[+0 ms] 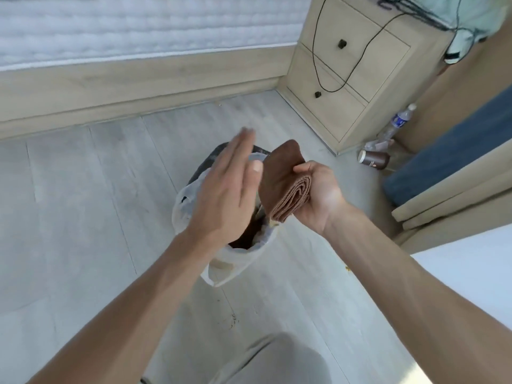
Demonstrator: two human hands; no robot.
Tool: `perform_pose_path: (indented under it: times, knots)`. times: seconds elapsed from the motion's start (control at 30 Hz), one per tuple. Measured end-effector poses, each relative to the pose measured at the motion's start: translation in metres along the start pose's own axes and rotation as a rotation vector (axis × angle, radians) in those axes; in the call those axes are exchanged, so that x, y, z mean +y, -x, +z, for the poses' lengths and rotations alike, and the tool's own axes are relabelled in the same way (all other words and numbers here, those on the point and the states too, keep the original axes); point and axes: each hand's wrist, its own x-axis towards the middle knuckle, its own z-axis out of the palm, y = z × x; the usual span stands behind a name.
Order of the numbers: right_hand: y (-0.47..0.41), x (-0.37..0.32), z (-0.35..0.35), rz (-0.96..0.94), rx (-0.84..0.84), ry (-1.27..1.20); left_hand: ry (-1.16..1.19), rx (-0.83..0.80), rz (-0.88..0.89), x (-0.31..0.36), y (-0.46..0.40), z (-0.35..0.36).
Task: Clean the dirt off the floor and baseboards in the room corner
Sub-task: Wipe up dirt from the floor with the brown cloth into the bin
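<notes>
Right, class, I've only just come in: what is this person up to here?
A person holds a folded brown cloth in the right hand over a bin lined with a white bag. The left hand, fingers straight and blurred, is beside the cloth. A few dark specks lie on the floor.

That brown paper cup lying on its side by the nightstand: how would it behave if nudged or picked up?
The brown paper cup lies on its side on the floor, so a nudge would probably roll it, likely in a curve since it looks tapered. It is probably light and easy to crush if squeezed. Its contents cannot be seen.
</notes>
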Motion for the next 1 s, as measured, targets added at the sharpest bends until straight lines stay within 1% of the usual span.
perform_pose_path:
  times: [0.03,0.07,0.1,0.13,0.17,0.2,0.23,0.27,0.3,0.33,0.37,0.4,0.43,0.47,0.53,0.57,0.6,0.63,0.67,0.7,0.73,0.77,0.8,0.83,0.87,1.0]
  knots:
    - [-0.002,0.001,0.002,0.006,-0.006,0.005,-0.016,-0.062,0.095,0.000,-0.001,0.003]
    - [-0.005,0.002,0.004,0.009,-0.006,0.023,-0.065,-0.151,0.115,-0.007,-0.004,0.009]
    - [-0.005,0.003,0.005,0.006,-0.007,0.025,-0.101,-0.234,0.016,-0.016,-0.006,0.011]
    - [-0.006,0.004,0.003,0.012,0.002,0.017,-0.094,-0.250,-0.142,-0.023,-0.007,0.011]
    - [-0.009,0.005,0.000,0.013,0.014,0.011,-0.060,-0.206,-0.225,-0.026,-0.007,0.010]
    - [-0.009,0.004,-0.004,0.011,0.011,0.013,-0.012,-0.142,-0.193,-0.024,-0.007,0.012]
    - [-0.011,0.003,-0.007,0.011,0.009,0.019,0.014,-0.126,-0.085,-0.019,-0.007,0.014]
    - [-0.011,0.003,-0.011,0.013,0.000,0.016,0.015,-0.168,0.019,-0.017,-0.003,0.020]
    - [-0.012,0.002,-0.012,0.005,-0.015,0.025,-0.029,-0.239,0.081,-0.022,-0.003,0.025]
    - [-0.012,0.003,-0.015,0.001,0.000,0.023,-0.077,-0.310,0.035,-0.029,-0.003,0.028]
    - [-0.012,0.003,-0.019,-0.003,0.006,0.007,-0.101,-0.319,-0.099,-0.034,-0.005,0.027]
    - [-0.011,0.003,-0.022,-0.002,0.018,-0.001,-0.103,-0.269,-0.190,-0.036,-0.007,0.026]
    - [-0.011,0.002,-0.026,0.000,0.016,0.011,-0.061,-0.188,-0.154,-0.031,-0.007,0.025]
    - [-0.012,0.001,-0.026,-0.006,-0.004,0.019,-0.003,-0.161,-0.042,-0.016,-0.008,0.024]
    - [-0.014,0.002,-0.027,-0.030,-0.025,0.035,-0.004,-0.265,0.149,-0.007,-0.001,0.029]
    - [-0.015,0.002,-0.028,-0.057,-0.005,0.035,-0.071,-0.337,0.141,-0.010,0.000,0.032]
    - [-0.014,0.001,-0.031,-0.076,0.023,0.019,-0.126,-0.376,0.014,-0.015,-0.001,0.032]
    - [-0.014,0.000,-0.037,-0.091,0.045,-0.010,-0.140,-0.354,-0.119,-0.021,-0.004,0.031]
    - [-0.013,-0.001,-0.043,-0.102,0.054,-0.036,-0.102,-0.277,-0.146,-0.018,-0.006,0.031]
    - [-0.012,-0.002,-0.048,-0.113,0.042,-0.039,-0.052,-0.190,-0.065,-0.009,-0.005,0.029]
    - [-0.012,-0.003,-0.051,-0.119,0.013,-0.027,-0.023,-0.175,0.053,0.006,-0.005,0.029]
    - [-0.010,-0.003,-0.054,-0.131,-0.019,-0.021,-0.019,-0.203,0.162,0.015,-0.002,0.035]
    - [-0.008,-0.002,-0.058,-0.149,-0.026,-0.026,-0.015,-0.262,0.221,0.021,0.002,0.042]
    - [-0.005,0.001,-0.065,-0.166,-0.011,-0.033,-0.004,-0.330,0.217,0.023,0.008,0.048]
    - [-0.002,0.004,-0.074,-0.168,-0.005,-0.028,0.013,-0.362,0.203,0.022,0.013,0.053]
    - [0.016,0.017,-0.147,-0.164,-0.048,0.000,0.154,-0.366,0.339,0.018,0.050,0.056]
